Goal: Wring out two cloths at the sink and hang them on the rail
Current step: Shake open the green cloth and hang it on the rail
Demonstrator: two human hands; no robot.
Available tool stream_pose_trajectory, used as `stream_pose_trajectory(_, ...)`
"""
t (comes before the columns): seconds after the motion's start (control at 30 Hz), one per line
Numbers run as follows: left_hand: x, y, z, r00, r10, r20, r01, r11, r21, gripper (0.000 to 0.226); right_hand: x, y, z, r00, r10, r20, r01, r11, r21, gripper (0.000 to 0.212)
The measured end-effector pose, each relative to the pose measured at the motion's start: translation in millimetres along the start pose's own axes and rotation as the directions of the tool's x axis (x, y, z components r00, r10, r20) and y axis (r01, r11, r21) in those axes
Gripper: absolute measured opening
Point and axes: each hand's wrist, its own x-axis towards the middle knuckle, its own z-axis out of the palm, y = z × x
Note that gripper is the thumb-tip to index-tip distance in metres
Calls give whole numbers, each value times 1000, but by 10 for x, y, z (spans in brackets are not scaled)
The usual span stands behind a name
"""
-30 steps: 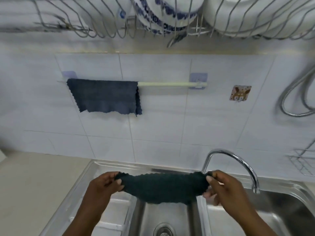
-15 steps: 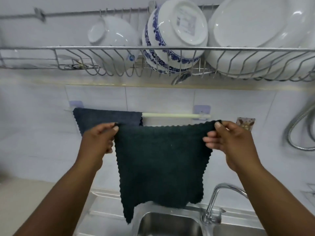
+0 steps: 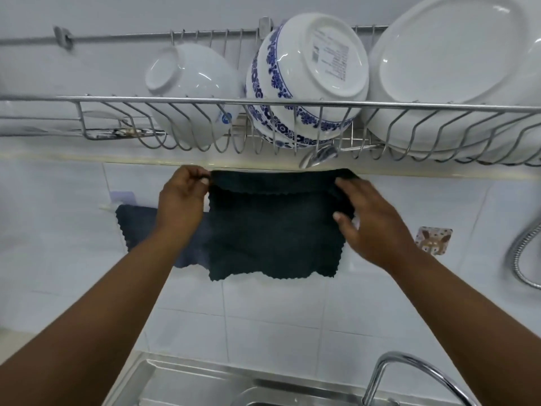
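hanging step: left hand (image 3: 183, 200) pinches one top corner of the dark green textured cloth (image 3: 272, 235), right hand (image 3: 374, 224) grips the other, just beside the hung blue-grey cloth (image 3: 137, 227). next, probably drape it over the pale wall rail (image 3: 106, 207) and let go.

Hidden: the rail (image 3: 106, 206) shows only its 9 o'clock end; rest behind both cloths. The blue-grey cloth (image 3: 137, 227) is covered on its 3 o'clock side by the left grip (image 3: 183, 200) and the green cloth (image 3: 272, 238). Fingertips of the right grip (image 3: 374, 224) sit behind the green cloth's top corner; hold unclear. Cut at 3 o'clock edge: plate (image 3: 450, 63), hose (image 3: 510, 256). Cut at 6 o'clock edge: sink (image 3: 181, 373), tap (image 3: 392, 356). Print on the bowl label (image 3: 330, 58) too small to read.
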Motion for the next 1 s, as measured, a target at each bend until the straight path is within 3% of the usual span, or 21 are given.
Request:
stream_pose_trajectory(0.13,-155,-503,67,974,109,199,-174,923,345,23,-214,240,302,957,-138,253,226,906,-359,69)
stream_pose_trajectory(0.23,-230,-732,78,933,141,331,-298,818,492,31,-261,226,365,962,-174,213,249,878,-410,60)
stream_pose_trajectory(0.3,-164,-746,92,923,189,334,-357,742,567,33,-206,164,370,968,-180,177,241,868,-435,59)
stream_pose_trajectory(0.4,-29,-687,156,939,161,304,-330,674,661,31,-11,11,270,974,-3,227,78,943,-322,42)
stream_pose_trajectory(0.47,71,-629,189,940,36,340,-282,642,713,28,157,-45,216,951,164,264,-110,972,-207,22)
stream_pose_trajectory(0.53,156,-541,215,918,-118,380,-236,608,758,26,275,-56,216,945,220,240,-170,962,-214,10)
stream_pose_trajectory(0.63,201,-470,253,907,-168,385,-247,530,811,37,320,-84,273,968,200,149,-133,920,-369,25)
stream_pose_trajectory(0.7,163,-521,257,936,-83,343,-266,475,839,45,318,-126,266,962,200,187,-87,872,-482,38)
stream_pose_trajectory(0.8,88,-621,235,965,124,232,-262,559,787,40,316,-147,181,907,197,371,-37,918,-395,44)
stream_pose_trajectory(0.83,78,-632,221,963,168,210,-269,593,759,39,319,-131,136,915,167,369,-26,934,-356,39)
stream_pose_trajectory(0.93,73,-679,186,923,302,238,-376,575,727,34,294,-55,28,991,39,125,-7,968,-252,25)
stream_pose_trajectory(1.0,50,-700,182,903,320,285,-422,546,724,36,263,-48,13,978,21,207,20,981,-191,31)
